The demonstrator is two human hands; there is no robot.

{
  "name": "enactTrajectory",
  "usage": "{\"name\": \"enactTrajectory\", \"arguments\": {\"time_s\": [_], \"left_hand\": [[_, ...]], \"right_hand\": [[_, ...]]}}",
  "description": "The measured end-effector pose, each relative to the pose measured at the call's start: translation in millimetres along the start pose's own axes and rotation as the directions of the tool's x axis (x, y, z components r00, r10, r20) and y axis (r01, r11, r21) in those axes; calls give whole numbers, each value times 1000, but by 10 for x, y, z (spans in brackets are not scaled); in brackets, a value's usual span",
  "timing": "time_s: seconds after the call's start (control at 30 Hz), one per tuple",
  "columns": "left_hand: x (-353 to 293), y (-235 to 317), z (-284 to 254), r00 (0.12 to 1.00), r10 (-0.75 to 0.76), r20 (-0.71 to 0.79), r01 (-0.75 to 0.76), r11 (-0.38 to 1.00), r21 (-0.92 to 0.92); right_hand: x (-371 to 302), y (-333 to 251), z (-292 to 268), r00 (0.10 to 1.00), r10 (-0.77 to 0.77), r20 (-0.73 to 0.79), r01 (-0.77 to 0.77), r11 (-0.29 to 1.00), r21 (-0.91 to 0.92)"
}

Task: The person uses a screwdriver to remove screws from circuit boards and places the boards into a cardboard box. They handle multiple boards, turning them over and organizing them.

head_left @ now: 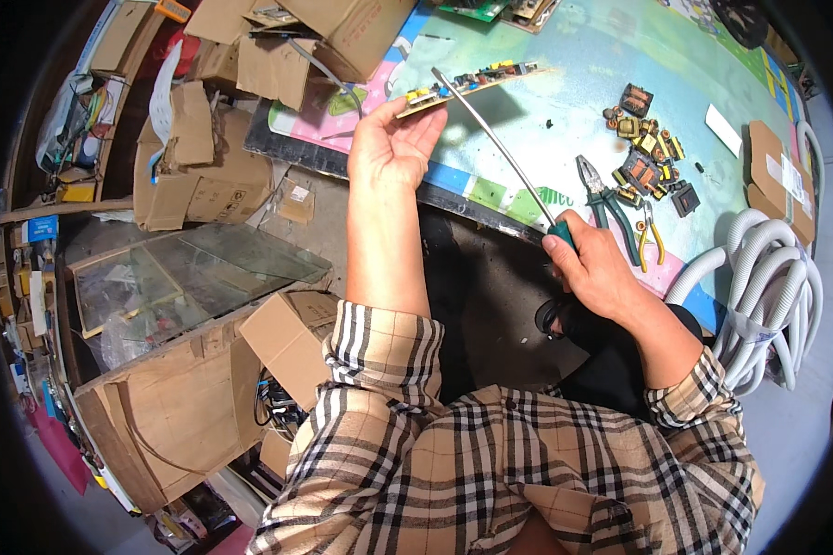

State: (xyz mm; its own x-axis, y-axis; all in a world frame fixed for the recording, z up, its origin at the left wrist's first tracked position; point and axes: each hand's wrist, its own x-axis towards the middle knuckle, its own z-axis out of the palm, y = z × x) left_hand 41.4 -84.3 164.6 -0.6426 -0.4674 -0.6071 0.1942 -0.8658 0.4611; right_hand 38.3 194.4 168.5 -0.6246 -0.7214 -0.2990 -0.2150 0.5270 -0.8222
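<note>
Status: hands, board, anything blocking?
Left hand holds thin, component-studded circuit board. Right hand grips long green-handled metal screwdriver; board contact unclear. No visible obstruction.

The screwdriver (pixel 503 155) is showing a smooth metal shaft, the bench (pixel 569 116) is looking glossy, the hose (pixel 754 287) like ribbed plastic and the carton (pixel 762 183) like matt cardboard.

The shirt (pixel 500 453) is black, white and tan plaid — the screwdriver handle (pixel 561 233) green, the hose (pixel 776 270) pale grey.
</note>
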Motion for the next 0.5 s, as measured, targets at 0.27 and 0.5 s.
{"name": "enactTrajectory", "arguments": {"time_s": [0.27,0.5], "left_hand": [[-63,-3,63,998,56,-32,-56,998,21],[-201,-83,121,961,277,11,-274,943,188]], "right_hand": [[1,0,1,1000,3,15,-3,1000,6],[5,12,-1,999,20,37,-20,999,-26]]}}
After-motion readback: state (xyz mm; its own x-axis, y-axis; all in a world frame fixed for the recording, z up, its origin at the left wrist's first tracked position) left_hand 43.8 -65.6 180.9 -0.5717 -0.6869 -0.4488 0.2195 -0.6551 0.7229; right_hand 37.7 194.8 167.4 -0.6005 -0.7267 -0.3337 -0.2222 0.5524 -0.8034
